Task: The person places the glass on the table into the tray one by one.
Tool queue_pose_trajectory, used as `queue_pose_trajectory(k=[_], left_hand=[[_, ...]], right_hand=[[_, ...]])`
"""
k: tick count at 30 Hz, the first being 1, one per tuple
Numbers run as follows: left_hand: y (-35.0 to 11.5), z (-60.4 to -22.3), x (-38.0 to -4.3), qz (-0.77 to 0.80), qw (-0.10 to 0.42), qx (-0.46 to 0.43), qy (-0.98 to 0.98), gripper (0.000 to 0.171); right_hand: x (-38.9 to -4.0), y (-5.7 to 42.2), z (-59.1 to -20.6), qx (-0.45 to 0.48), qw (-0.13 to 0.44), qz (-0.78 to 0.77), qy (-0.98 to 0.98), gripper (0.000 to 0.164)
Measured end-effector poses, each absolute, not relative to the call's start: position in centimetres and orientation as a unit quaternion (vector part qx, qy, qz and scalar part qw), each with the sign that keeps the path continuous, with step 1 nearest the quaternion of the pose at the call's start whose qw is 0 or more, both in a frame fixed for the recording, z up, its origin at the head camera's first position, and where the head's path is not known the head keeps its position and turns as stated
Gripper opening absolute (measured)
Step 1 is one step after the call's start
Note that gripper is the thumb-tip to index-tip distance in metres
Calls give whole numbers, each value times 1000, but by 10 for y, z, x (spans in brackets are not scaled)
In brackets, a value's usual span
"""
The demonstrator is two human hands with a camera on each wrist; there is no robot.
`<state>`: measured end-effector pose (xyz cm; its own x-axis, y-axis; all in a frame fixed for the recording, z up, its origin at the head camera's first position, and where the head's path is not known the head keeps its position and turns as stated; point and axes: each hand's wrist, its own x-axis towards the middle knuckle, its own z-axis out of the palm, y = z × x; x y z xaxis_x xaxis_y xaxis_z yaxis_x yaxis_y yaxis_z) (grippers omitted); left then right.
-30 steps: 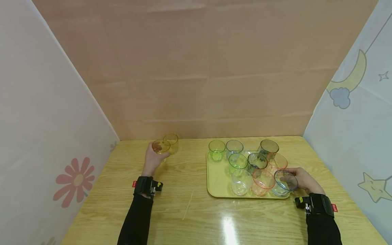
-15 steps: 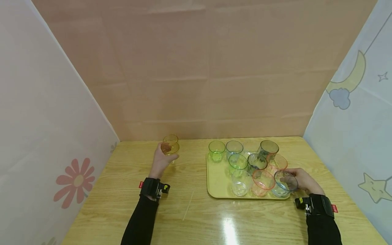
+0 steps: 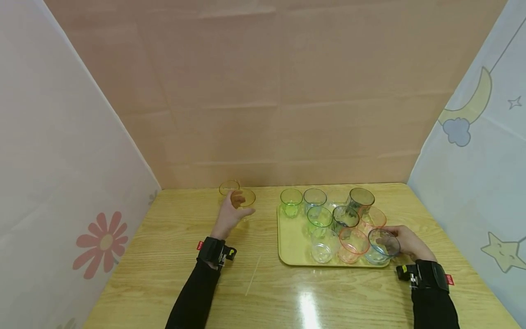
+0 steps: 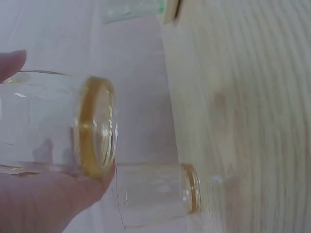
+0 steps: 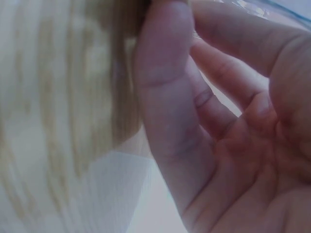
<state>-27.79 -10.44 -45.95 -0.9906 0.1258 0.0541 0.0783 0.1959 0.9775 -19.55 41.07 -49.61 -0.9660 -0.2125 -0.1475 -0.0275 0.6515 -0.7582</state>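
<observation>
My left hand grips a clear glass tumbler with an amber tint, thumb and fingers on opposite sides. In the left wrist view this held tumbler is off the table, its thick amber base showing. A second amber tumbler stands behind and to the left of it, near the back wall. At the tray's front right corner, my right hand holds a blue-rimmed tumbler by its right side. Only that tumbler's edge shows in the right wrist view, above the curved fingers.
A yellow tray bears several tumblers: green, clear, pink, dark grey and others close together. Its front left part is bare. A papered wall rises behind the wooden table.
My left hand has carried the amber tumbler to the right, past the front of the standing amber one, toward the tray. The right hand and its tumbler have stayed put.
</observation>
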Motion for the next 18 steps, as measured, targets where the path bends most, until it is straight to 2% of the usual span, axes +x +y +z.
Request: queue_pose_trajectory(k=[18], left_hand=[[-61,-464,-272,562,33,109,819,79]], right_hand=[[-196,412,-498,-65,117,-425,895,59]])
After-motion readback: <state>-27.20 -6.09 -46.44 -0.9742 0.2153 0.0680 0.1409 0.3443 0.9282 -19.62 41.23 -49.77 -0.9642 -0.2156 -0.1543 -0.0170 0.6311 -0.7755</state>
